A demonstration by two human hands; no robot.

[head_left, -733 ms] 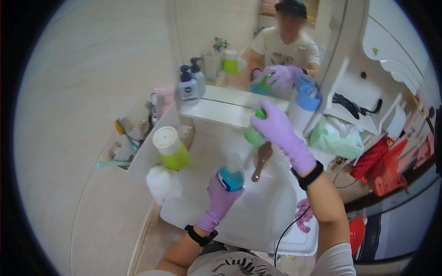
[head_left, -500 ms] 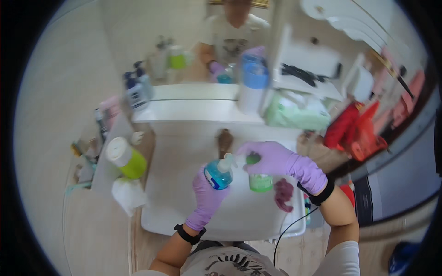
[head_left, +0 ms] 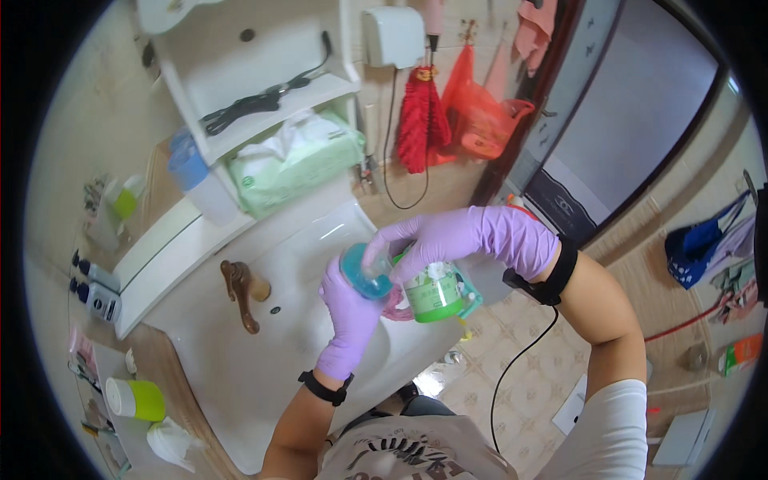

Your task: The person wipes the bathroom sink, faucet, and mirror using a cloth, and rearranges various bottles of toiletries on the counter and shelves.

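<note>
In a lavender glove, my left hand (head_left: 350, 322) is wrapped round a clear pump bottle of blue liquid (head_left: 358, 276), which leans toward the right. My right hand (head_left: 460, 232), gloved alike, grips the top of a green bottle (head_left: 434, 298) with a pale label. Its thumb and fingers hide the green bottle's top, and one finger reaches over the blue bottle's pump. Side by side, the two bottles hang over the right end of the white washbasin (head_left: 216, 372). A crumpled pink cloth (head_left: 396, 306) shows partly behind them.
A bronze faucet (head_left: 240, 294) stands at the basin's left. Behind it are a shelf with a black cable (head_left: 264, 100) and a green tissue pack (head_left: 296, 164). A lime-green container (head_left: 136, 398) sits lower left. Red bags (head_left: 480, 112) hang by the doorway; a black cord (head_left: 512, 360) runs down from my right wrist.
The view has swung right, bringing the doorway and floor in. Both bottles have moved with my hands toward the basin's right end, and the blue bottle now tilts more.
</note>
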